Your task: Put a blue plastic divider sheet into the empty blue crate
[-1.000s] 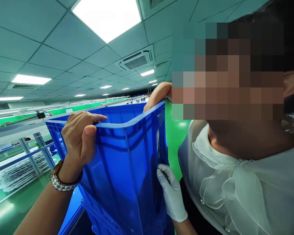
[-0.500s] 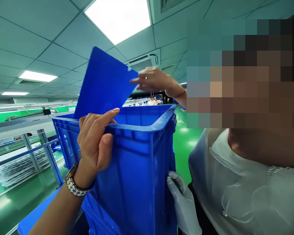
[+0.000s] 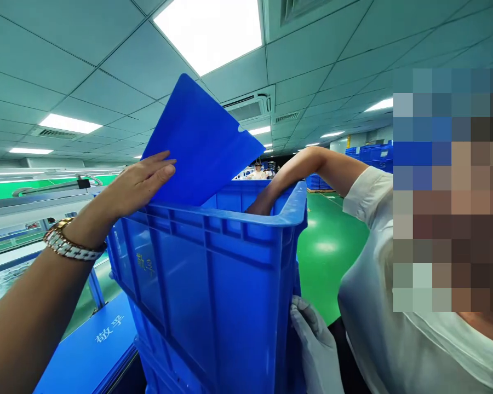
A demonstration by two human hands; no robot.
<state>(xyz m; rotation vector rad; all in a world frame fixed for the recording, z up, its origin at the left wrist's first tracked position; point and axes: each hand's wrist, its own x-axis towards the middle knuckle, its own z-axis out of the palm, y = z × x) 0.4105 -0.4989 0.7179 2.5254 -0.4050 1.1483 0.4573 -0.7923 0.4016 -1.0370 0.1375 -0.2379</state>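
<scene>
A tall blue plastic crate [image 3: 238, 268] stands before me, with a thin blue sheet [image 3: 201, 142] sticking up out of it at a tilt. My left hand [image 3: 142, 183], bare with a watch at the wrist, is open above the crate's left rim. Its fingers stretch over the sheet's lower left edge; whether they press on it I cannot tell. Low on the right, my right hand [image 3: 316, 339] in a white glove has its fingers curled on the crate's right side. A co-worker's bare arm [image 3: 296, 169] reaches down into the crate, its hand hidden by the rim.
The co-worker in a white top [image 3: 378, 284] stands close on the right. A blue lid or board with white characters [image 3: 107, 328] lies low at the left. Behind it runs a workbench frame [image 3: 57, 202]. Blue crates [image 3: 367, 156] are stacked far back over green floor [image 3: 326, 246].
My left hand has let go of the crate's front rim and moved left to the sheet. The co-worker's hand has left the sheet's corner and gone down into the crate.
</scene>
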